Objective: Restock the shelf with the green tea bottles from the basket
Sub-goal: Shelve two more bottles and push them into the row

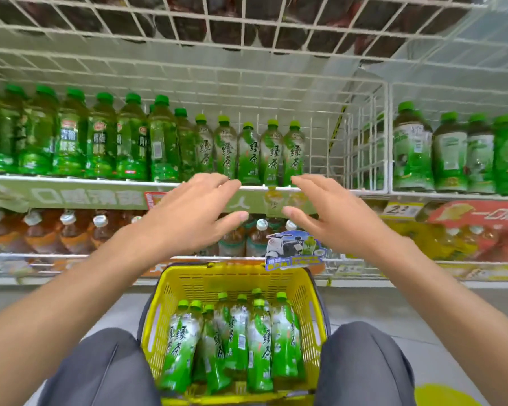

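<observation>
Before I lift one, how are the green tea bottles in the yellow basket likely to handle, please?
The green tea bottles look full, so probably heavy for their size and fairly stiff. Their smooth wrappers may be slippery. They lean on one another in the yellow basket, so pulling one could tip its neighbours.

basket: yellow, perforated, below my fingers
green tea bottles: green-and-white labels, green caps
shelf: white wire, I'd say
</observation>
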A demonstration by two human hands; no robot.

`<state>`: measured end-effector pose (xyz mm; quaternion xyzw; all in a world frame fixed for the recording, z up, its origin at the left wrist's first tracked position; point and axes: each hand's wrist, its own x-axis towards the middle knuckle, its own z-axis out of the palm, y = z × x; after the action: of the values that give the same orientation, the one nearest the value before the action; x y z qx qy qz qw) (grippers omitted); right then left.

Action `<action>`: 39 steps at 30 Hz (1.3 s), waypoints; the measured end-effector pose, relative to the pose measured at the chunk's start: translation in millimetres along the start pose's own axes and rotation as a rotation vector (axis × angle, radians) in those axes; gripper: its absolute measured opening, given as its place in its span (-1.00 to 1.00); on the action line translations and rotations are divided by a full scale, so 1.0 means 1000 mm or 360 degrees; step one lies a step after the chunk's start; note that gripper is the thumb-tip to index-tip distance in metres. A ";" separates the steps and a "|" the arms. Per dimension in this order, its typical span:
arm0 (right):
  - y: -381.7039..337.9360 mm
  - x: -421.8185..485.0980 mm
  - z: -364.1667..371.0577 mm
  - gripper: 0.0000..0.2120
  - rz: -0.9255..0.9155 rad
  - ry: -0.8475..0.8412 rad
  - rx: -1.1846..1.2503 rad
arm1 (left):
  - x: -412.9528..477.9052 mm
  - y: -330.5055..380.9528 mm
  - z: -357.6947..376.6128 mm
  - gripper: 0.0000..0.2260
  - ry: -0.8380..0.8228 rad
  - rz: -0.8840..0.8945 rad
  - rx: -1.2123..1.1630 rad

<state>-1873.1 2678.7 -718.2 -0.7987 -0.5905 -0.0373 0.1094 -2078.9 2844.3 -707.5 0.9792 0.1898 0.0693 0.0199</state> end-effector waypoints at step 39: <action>0.011 -0.019 0.349 -0.59 0.0330 -0.1132 0.0272 | -0.053 -0.104 0.345 -0.50 -0.1060 -0.1152 -0.1197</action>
<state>-1892.6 2734.6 -1062.8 -0.8053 -0.5085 0.3028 -0.0331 -2116.5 2916.4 -1062.1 0.7476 0.4562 -0.1891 0.4440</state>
